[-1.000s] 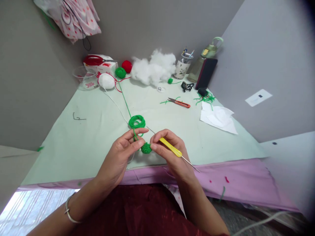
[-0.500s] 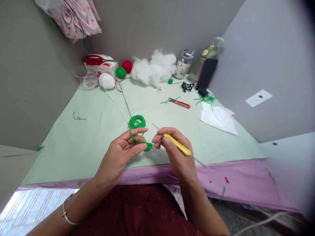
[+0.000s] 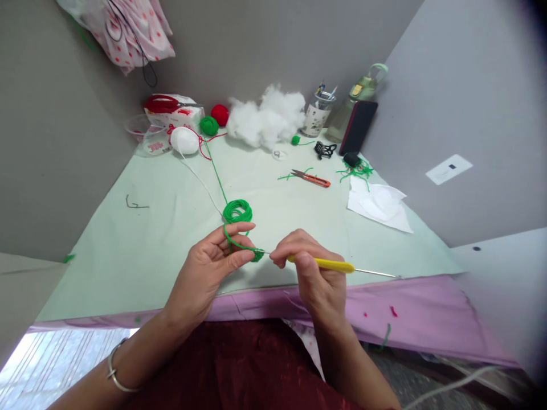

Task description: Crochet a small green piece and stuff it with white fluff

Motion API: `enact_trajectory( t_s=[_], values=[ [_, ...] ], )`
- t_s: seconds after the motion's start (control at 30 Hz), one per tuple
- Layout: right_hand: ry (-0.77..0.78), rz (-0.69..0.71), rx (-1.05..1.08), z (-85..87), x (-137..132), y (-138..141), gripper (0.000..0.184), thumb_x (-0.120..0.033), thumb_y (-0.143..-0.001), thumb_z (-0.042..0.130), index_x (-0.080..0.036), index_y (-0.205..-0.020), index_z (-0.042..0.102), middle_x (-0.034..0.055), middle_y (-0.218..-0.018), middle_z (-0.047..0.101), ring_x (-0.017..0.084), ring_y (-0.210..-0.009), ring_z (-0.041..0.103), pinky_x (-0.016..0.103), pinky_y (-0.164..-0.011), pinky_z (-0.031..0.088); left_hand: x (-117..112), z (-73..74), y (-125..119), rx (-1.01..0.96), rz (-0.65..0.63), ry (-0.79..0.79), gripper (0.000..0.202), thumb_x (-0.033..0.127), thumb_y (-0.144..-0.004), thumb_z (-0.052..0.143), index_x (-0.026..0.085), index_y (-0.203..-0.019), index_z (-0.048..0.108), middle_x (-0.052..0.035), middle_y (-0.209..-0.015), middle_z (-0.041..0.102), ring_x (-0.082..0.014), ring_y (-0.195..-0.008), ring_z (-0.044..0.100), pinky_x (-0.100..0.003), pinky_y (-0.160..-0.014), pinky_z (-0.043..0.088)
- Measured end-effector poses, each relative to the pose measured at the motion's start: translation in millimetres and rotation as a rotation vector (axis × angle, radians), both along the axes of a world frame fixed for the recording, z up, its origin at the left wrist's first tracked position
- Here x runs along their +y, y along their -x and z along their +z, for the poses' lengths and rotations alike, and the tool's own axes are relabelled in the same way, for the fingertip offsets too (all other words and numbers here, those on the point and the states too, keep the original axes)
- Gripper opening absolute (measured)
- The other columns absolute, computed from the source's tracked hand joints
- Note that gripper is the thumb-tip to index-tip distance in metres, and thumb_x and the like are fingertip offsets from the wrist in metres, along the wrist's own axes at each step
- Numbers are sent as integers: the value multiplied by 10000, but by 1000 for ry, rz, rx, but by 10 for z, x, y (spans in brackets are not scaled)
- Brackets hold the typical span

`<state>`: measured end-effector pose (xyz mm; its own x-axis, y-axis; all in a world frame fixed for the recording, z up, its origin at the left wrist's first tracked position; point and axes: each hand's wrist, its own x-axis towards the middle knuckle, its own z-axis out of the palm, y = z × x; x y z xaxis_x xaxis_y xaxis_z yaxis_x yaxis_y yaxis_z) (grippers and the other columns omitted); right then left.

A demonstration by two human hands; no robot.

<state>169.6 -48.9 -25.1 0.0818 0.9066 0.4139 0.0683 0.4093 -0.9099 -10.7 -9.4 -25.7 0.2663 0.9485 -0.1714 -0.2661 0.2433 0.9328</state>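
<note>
Thumb and fingers of the left hand (image 3: 204, 259) pinch a small green crocheted piece (image 3: 257, 256), which I see poking out past the thumb tip, partly hidden. Its index finger is stretched out with green yarn looped over it, and the middle fingers bend loosely beneath. I read the right hand (image 3: 322, 279) as closed around a yellow-handled hook (image 3: 335, 265) — thumb pressed on the grip, fingers curled over it. Its metal tip reaches the green piece; whether it is inside a stitch, I cannot tell. Behind, the hook's other end runs out over the pink cloth (image 3: 423, 310) along the table edge.

Just past the left fingertips lies a coil of green yarn (image 3: 237, 211), the nearest obstacle I would have to mind, and a white strand passes beside it. Farther to the right I find crumpled white paper (image 3: 378, 205), then orange snips (image 3: 314, 180) among green snippets and a black clip (image 3: 325, 150).

Along the back stand a white yarn ball (image 3: 184, 140), a green ball (image 3: 209, 126), a red ball (image 3: 219, 115), fluffy white stuffing (image 3: 267, 119), a pen cup (image 3: 316, 121) and — leaning by a bottle (image 3: 341, 122) — a dark phone (image 3: 359, 128).
</note>
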Motion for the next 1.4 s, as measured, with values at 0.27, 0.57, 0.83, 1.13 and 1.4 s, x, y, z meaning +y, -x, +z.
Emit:
enact_trajectory(
  t_s=[0.27, 0.57, 0.83, 1.13, 1.4],
  values=[
    [-33, 1, -132, 35, -7, -27, 278, -324, -1075, 569, -271, -924, 797, 9, -860, 748, 157, -809, 657, 318, -743, 530, -17, -13, 7, 25, 14, -57, 310, 284, -815, 903, 320, -1113, 828, 34, -865, 720, -128, -832, 645, -255, -838, 501],
    [-296, -86, -412, 15, -37, 65, 163, -254, -1054, 598, -225, -1102, 751, 56, -956, 741, 168, -861, 703, 301, -744, 595, -38, -53, -18, 72, 100, -146, 316, 267, -824, 901, 322, -1125, 823, 44, -910, 735, -123, -922, 683, -241, -928, 510],
    [-250, -151, -300, -139, 26, 133, 212, -187, -1007, 666, -270, -1153, 795, 72, -1066, 721, 186, -997, 696, 334, -854, 602, -63, -44, -74, -186, -130, 134, 467, 295, -816, 912, 259, -1253, 752, 8, -940, 766, -149, -948, 710, -269, -926, 528],
    [-17, -120, 84, -178, 126, 170, 207, -139, -911, 775, -323, -962, 855, 10, -870, 718, 151, -822, 671, 283, -708, 556, -13, -10, -15, -16, -73, -49, 614, 338, -920, 810, 244, -1483, 583, 5, -987, 744, -171, -1025, 688, -303, -1007, 505],
    [57, -28, 378, -142, 179, -17, 93, -223, -877, 838, -314, -885, 853, -4, -867, 705, 114, -785, 629, 233, -647, 486, 374, 231, 551, 207, 166, -231, 359, 407, -914, 778, 261, -1242, 772, -35, -1154, 804, -237, -1058, 735, -361, -1008, 537]
  ],
)
